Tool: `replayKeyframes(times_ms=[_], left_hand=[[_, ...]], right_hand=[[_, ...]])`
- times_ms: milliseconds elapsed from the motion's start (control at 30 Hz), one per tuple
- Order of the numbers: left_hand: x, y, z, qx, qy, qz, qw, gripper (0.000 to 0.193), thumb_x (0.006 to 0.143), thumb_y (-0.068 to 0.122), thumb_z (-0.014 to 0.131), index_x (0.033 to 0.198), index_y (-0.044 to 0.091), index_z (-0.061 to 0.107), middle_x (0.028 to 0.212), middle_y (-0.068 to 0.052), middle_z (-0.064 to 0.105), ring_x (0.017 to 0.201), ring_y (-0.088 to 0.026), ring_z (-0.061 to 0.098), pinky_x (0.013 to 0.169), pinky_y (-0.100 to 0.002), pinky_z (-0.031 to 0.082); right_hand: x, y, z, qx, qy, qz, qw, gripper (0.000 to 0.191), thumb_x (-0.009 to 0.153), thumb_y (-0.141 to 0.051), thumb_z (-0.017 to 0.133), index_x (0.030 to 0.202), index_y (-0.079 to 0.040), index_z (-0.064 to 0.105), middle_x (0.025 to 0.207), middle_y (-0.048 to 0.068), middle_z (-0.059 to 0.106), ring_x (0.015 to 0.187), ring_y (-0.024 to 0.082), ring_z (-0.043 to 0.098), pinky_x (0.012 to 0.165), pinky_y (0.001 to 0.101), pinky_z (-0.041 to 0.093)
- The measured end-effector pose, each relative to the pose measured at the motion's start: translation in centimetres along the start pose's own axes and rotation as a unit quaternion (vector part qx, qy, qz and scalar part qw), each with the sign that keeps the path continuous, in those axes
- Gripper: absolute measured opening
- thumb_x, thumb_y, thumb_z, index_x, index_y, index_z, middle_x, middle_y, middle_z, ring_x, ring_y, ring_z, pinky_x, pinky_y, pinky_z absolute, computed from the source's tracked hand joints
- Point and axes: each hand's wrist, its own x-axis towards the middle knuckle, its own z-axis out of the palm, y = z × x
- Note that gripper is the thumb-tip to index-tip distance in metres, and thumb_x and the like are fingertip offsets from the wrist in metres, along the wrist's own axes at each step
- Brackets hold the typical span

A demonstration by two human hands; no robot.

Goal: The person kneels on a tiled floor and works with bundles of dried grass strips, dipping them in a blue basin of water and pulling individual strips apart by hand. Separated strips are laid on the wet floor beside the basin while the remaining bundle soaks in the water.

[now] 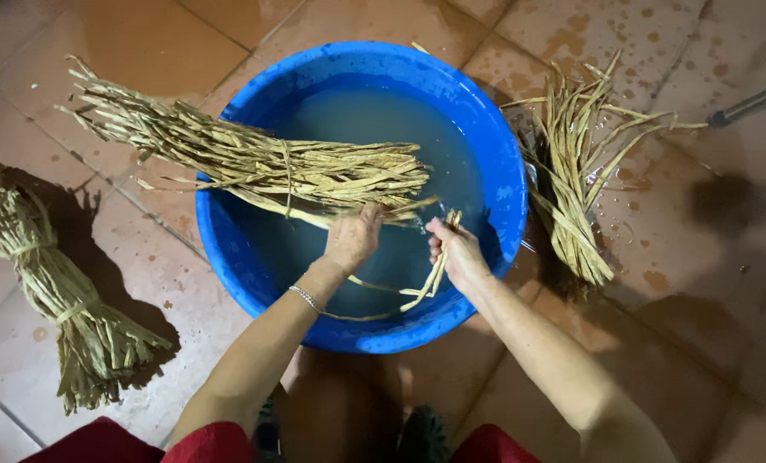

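A round blue basin (503,163) holds murky water. A tied bundle of dry, pale fibre strips (246,159) lies across its left rim, one end over the water. My left hand (353,238) grips strips at that end of the bundle. My right hand (456,250) is closed on a few wet strips (430,279) that hang down into the water. A thin bracelet is on my left wrist.
A second tied bundle (53,287) lies on the tiled floor at the left. A loose wet pile of strips (576,176) lies right of the basin. A metal rod (747,105) enters from the upper right. The floor around the basin is wet.
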Motion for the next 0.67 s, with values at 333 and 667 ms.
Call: replayKeyframes(times_ms=[333,667], left_hand=[[-1.3,4.4,-0.1,-0.527,-0.139,-0.138,0.827,0.027,0.102,0.02,0.055,0.124,0.005,0.057,0.083,-0.008,0.073,0.063,-0.015,0.07,0.058,-0.03,0.055],[-3.4,4.5,0.3,-0.44,-0.137,-0.157,0.874,0.02,0.102,0.02,0.059,0.112,0.003,0.057,0.091,-0.009,0.077,0.071,-0.017,0.074,0.065,-0.034,0.062]], right_hand=[[-0.9,-1.8,1.6,0.048,-0.031,-0.076,0.996,0.015,0.09,-0.014,0.076,0.1,-0.005,0.071,0.083,0.005,0.069,0.059,0.012,0.057,0.052,0.0283,0.045],[0.0,-1.6,0.1,0.056,0.045,-0.116,0.991,0.019,0.097,-0.018,0.072,0.108,-0.005,0.064,0.089,0.006,0.069,0.06,0.013,0.061,0.05,0.0276,0.046]])
